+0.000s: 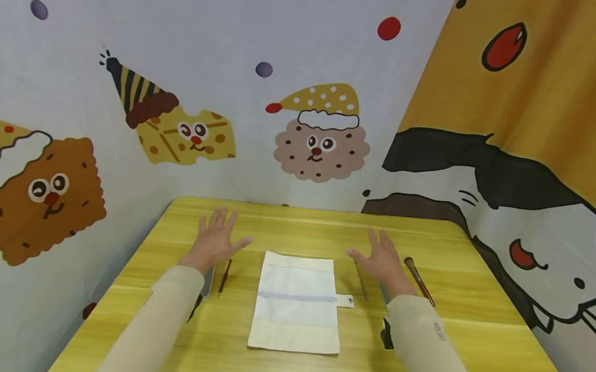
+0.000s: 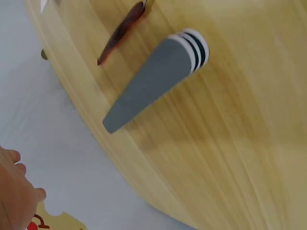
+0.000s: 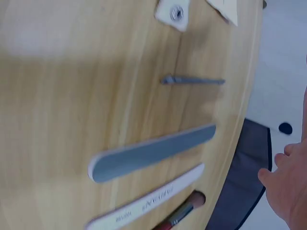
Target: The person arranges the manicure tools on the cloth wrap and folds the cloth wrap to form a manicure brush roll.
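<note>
Fingers spread, my left hand [image 1: 214,240] hovers over the table's left side, holding nothing. Below it lie a grey tapered bar with a striped end [image 2: 148,81] and a slim brown-handled tool [image 2: 122,32]. My right hand [image 1: 381,259] is likewise spread and holds nothing, above the right side. Under and beside it are a thin metal tool [image 3: 194,80], a grey nail file [image 3: 153,152], a white printed file [image 3: 148,199] and a brush [image 1: 419,281]. Between the hands a white cloth pouch [image 1: 295,320] lies flat, its snap strap [image 1: 345,301] pointing right.
The yellow wood-grain table [image 1: 288,371] has rounded far corners. Behind it hangs a printed cloth [image 1: 225,30] with cartoon figures, turning orange at the right. A dark strap-like item [image 1: 387,334] shows by the right wrist.
</note>
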### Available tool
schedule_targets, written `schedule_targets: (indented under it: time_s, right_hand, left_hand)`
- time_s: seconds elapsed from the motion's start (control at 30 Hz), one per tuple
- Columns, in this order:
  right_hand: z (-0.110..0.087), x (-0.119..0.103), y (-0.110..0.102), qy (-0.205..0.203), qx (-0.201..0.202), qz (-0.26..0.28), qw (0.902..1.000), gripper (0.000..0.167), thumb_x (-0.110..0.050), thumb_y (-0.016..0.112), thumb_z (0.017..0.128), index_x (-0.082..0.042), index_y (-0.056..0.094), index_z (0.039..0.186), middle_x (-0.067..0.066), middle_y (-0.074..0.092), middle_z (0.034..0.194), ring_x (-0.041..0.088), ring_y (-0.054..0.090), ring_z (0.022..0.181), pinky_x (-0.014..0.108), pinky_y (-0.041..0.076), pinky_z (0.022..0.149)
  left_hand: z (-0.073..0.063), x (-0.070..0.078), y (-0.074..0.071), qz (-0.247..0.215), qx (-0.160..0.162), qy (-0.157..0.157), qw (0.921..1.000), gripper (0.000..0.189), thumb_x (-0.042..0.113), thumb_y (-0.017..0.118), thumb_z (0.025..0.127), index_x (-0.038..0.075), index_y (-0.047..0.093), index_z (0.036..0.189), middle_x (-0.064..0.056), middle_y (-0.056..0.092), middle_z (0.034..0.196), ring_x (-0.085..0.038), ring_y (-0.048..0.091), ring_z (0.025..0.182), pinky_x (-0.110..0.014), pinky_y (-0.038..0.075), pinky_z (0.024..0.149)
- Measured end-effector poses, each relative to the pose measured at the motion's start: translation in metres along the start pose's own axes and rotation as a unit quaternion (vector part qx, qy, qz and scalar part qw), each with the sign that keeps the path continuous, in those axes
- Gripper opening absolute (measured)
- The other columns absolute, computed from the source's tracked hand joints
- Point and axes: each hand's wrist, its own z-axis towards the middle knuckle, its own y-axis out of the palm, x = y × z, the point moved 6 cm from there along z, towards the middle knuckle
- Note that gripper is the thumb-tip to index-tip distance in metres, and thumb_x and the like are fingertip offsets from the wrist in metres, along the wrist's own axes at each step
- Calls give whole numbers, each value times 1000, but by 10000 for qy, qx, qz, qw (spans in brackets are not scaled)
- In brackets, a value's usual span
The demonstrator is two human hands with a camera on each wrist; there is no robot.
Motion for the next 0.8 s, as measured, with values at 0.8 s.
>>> schedule_targets:
  time_s: [0.8]
  right_hand:
    - [-20,-14,45,373,-205,892,9951,80,-47,60,97,-8,25,157,28,24,156,50,23,141,65,25,108]
  left_hand:
    - [-15,22,33,-2195,-715,-154,9729,98,71,46,92,12,9,160,-19,10,163,-43,8,147,-66,10,112]
